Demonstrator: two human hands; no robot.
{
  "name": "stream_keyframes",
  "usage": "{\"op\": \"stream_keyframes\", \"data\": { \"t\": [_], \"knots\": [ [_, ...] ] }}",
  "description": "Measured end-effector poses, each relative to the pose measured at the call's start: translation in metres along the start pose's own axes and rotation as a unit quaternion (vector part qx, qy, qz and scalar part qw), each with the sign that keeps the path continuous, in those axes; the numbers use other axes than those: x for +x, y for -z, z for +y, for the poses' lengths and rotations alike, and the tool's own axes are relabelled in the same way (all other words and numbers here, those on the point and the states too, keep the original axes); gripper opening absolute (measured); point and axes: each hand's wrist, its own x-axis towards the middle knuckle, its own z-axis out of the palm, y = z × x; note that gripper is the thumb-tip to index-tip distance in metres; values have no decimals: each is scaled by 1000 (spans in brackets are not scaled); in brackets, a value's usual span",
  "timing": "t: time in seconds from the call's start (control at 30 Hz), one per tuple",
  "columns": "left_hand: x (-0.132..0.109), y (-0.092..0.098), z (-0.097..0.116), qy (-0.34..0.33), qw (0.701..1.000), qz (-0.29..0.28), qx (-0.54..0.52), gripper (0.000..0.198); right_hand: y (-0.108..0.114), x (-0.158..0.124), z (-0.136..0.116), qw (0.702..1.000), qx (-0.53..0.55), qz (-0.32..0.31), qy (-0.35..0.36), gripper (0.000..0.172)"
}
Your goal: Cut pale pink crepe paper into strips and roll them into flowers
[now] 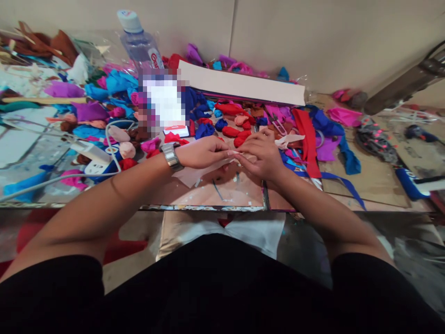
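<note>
My left hand (205, 152), with a metal watch on its wrist, and my right hand (259, 153) meet at the middle of the table's front. Both have their fingertips pinched on a thin pale pink strip (194, 173), which trails to the lower left below my left hand. Whether it is cloth or paper I cannot tell. Behind my fingers lie small bunched pieces of red cloth (239, 137) and blue cloth (205, 131). To the right of my right hand are small metal scissors or snips (276, 123) and a long red strip (306, 144).
A lit phone (167, 104) leans behind my left hand, near a clear bottle (139, 46). A long cream board (243, 83) stands at the back. At left, a white cable runs by a power strip (100, 167). Brown cardboard (371, 181) lies at right.
</note>
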Motion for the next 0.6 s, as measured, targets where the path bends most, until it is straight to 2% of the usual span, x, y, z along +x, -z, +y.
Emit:
{"op": "stream_keyframes", "data": {
  "t": [0.1, 0.27, 0.43, 0.6],
  "knots": [
    [0, -1, 2, 12, 1000, 7, 26, 48, -1, 0, -2, 1000, 7, 6, 5, 29],
    [0, -2, 2, 28, 999, -6, -39, 48, -2, 0, 0, 1000, 11, -5, -10, 31],
    [-1, -5, -3, 14, 999, -28, -36, 46, -4, -1, 1, 1000, 2, 0, -15, 32],
    [-2, -5, -1, 54, 985, -48, -157, 40, -2, 0, 1, 1000, 3, 4, 0, 27]
  ]
}}
